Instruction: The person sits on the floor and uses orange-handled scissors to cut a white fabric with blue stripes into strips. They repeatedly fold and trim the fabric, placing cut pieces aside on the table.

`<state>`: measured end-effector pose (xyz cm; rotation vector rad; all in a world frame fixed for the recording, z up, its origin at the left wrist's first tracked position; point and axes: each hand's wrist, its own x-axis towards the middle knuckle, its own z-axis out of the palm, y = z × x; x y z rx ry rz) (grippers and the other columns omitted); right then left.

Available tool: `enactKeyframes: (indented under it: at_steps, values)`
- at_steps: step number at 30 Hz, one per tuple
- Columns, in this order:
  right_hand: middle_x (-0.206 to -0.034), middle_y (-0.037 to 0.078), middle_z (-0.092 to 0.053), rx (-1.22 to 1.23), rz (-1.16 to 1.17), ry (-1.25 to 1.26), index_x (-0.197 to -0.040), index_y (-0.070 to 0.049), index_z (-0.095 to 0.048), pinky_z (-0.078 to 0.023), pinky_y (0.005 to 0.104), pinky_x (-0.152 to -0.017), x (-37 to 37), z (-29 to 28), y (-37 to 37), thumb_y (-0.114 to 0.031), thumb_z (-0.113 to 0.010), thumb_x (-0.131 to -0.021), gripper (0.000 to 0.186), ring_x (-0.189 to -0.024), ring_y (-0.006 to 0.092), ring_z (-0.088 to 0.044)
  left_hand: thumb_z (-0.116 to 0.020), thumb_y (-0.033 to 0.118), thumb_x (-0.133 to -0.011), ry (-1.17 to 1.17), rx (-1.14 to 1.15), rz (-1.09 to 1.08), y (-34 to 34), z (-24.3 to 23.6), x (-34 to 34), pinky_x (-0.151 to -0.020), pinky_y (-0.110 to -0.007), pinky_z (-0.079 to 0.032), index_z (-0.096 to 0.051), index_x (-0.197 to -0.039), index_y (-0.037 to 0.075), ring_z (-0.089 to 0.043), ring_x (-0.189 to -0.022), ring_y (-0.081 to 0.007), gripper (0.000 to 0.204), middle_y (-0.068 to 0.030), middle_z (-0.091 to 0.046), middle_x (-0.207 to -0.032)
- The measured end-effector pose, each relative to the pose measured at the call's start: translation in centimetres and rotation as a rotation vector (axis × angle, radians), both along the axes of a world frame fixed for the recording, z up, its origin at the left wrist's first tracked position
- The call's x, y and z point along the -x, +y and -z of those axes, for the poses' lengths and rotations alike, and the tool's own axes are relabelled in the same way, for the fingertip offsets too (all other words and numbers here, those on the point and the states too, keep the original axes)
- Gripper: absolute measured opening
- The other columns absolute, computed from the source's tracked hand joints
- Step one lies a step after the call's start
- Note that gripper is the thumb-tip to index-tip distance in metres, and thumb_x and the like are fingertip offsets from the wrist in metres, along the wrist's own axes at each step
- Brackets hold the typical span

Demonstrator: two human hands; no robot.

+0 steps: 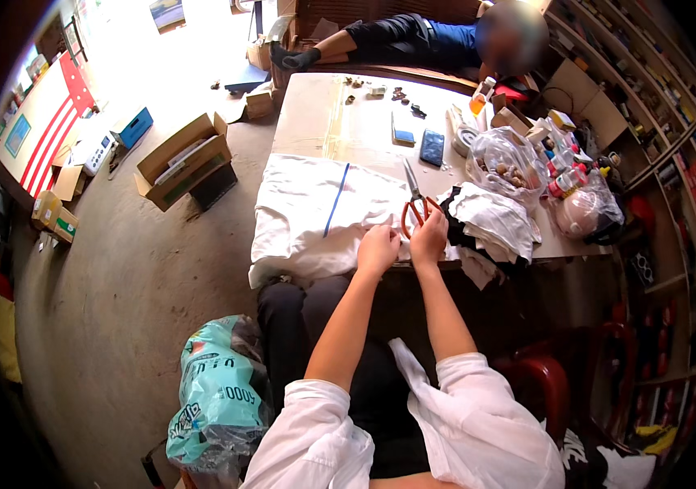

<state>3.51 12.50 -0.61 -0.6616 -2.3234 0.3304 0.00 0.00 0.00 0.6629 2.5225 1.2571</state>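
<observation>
Head view, only one. What step?

Looks like working the near edge of the white cloth, scissors at the ready. My read, not certain.

Hands?

Right hand closed round the lower part of the orange scissor handles, blades pointing away from the person. Left hand just beside it, fingers curled in at the cloth's near edge. Seems a pinch; fingertips too small to confirm what they've got.

Where's the cloth?

Spread on the tabletop at the near side, front hanging over the edge. Blue strip lying across it, left of the scissors. White-and-black fabric pile just right of the right hand.

Next move calls for?

Judging from this: left hand holding the edge taut, right hand getting fingers properly into the loops before any snip. Risk: blades nicking the left fingers, they're that near.
</observation>
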Motion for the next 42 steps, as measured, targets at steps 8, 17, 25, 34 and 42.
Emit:
enactKeyframes:
  at_steps: [8, 17, 25, 34, 42]
  values:
    - [-0.098, 0.016, -0.056, 0.000, -0.188, 0.119, -0.107, -0.001, -0.055, -0.045, 0.0432, -0.079, -4.8, -4.9, -8.1, -0.003, -0.055, -0.079, 0.029, -0.094, 0.0355, -0.054, -0.064, 0.010, -0.086, -0.489, -1.073, -0.155, -2.4, -2.1, -0.6, -0.069, -0.024, -0.049, -0.057, -0.106, -0.003, -0.061, -0.078, -0.0126, 0.026, -0.0072, -0.064, -0.094]
    - [-0.100, 0.013, -0.054, 0.181, -0.216, -0.080, -0.115, -0.003, -0.049, -0.051, 0.0412, -0.068, -10.2, -6.7, -11.6, -0.008, -0.060, -0.078, 0.039, -0.088, 0.0334, -0.060, -0.062, 0.010, -0.087, -0.600, -0.953, -0.084, -4.9, -3.5, -3.8, -0.055, -0.022, -0.049, -0.061, -0.095, 0.001, -0.058, -0.069, -0.0094, 0.012, -0.0048, -0.064, -0.082]
    - [-0.101, 0.014, -0.057, 0.239, -0.195, -0.208, -0.113, -0.003, -0.049, -0.051, 0.0433, -0.069, -11.3, -6.9, -10.8, -0.009, -0.066, -0.073, 0.043, -0.087, 0.0350, -0.061, -0.058, 0.021, -0.091, -0.638, -0.759, -0.049, -4.4, -3.7, -4.0, -0.060, -0.025, -0.050, -0.062, -0.092, 0.000, -0.060, -0.067, -0.0116, 0.022, -0.0054, -0.064, -0.077]
    - [-0.103, 0.013, -0.060, 0.367, -0.195, -0.240, -0.109, -0.005, -0.055, -0.050, 0.0412, -0.076, -11.7, -7.5, -10.1, -0.008, -0.071, -0.070, 0.043, -0.093, 0.0339, -0.060, -0.047, 0.031, -0.096, -0.602, -0.840, -0.091, -4.1, -0.4, -3.0, -0.077, -0.032, -0.049, -0.061, -0.099, -0.004, -0.061, -0.083, -0.0194, 0.037, -0.0123, -0.063, -0.094]
    - [-0.094, 0.010, -0.059, 0.144, -0.174, -0.217, -0.107, -0.006, -0.058, -0.049, 0.0385, -0.074, -11.5, -8.4, -8.7, -0.001, -0.067, -0.070, 0.039, -0.088, 0.0299, -0.060, -0.067, 0.008, -0.073, 0.664, -0.246, 0.027, -6.4, -7.2, -5.4, -0.082, -0.036, -0.044, -0.063, -0.101, 0.005, -0.052, -0.097, -0.0245, 0.028, -0.0081, -0.057, -0.102]
